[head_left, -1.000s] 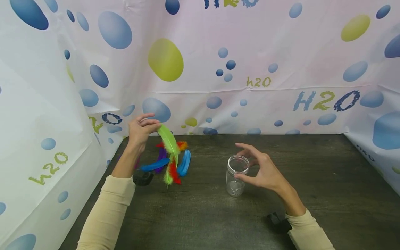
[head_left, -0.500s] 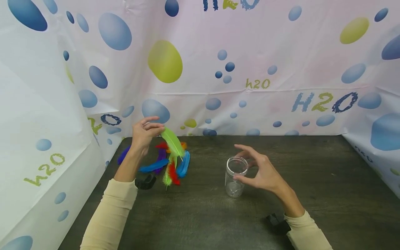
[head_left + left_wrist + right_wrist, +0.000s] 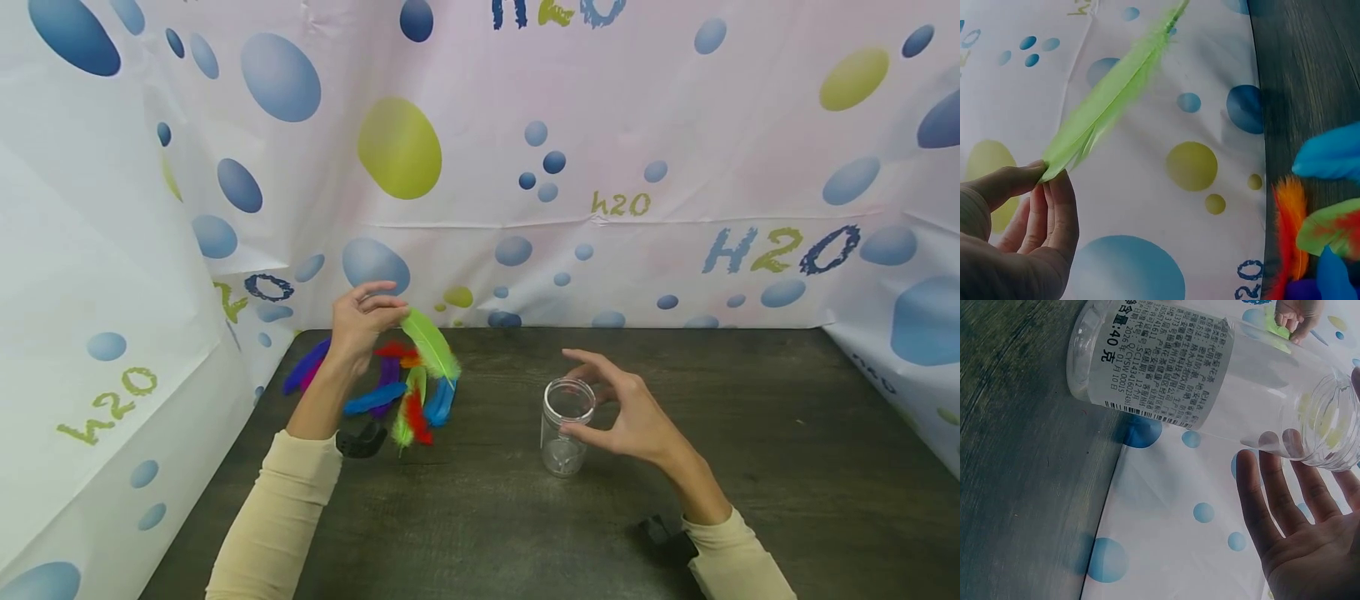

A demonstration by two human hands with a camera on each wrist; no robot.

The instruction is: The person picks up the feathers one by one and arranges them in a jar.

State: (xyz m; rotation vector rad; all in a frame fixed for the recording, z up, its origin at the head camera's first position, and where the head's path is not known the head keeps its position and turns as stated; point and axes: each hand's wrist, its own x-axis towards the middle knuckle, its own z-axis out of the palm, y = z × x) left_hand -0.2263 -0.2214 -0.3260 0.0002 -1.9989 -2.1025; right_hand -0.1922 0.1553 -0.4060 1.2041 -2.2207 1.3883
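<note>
In the head view my left hand pinches a light green feather by one end, between thumb and fingers, above a loose bunch of feathers. The left wrist view shows this green feather slanting up and away from the fingertips. A clear jar without a lid stands upright on the table. My right hand holds it lightly near the rim, thumb in front and fingers behind. Close up, the jar carries a white printed label, and some fingertips show through its wall.
Blue feathers, a red feather and several others lie on the dark table below the left hand. A purple feather lies left of that forearm. Behind rises a white patterned backdrop.
My left hand has moved right with the green feather, whose free end has swung out to the right. The right hand and the jar have stayed in place.
</note>
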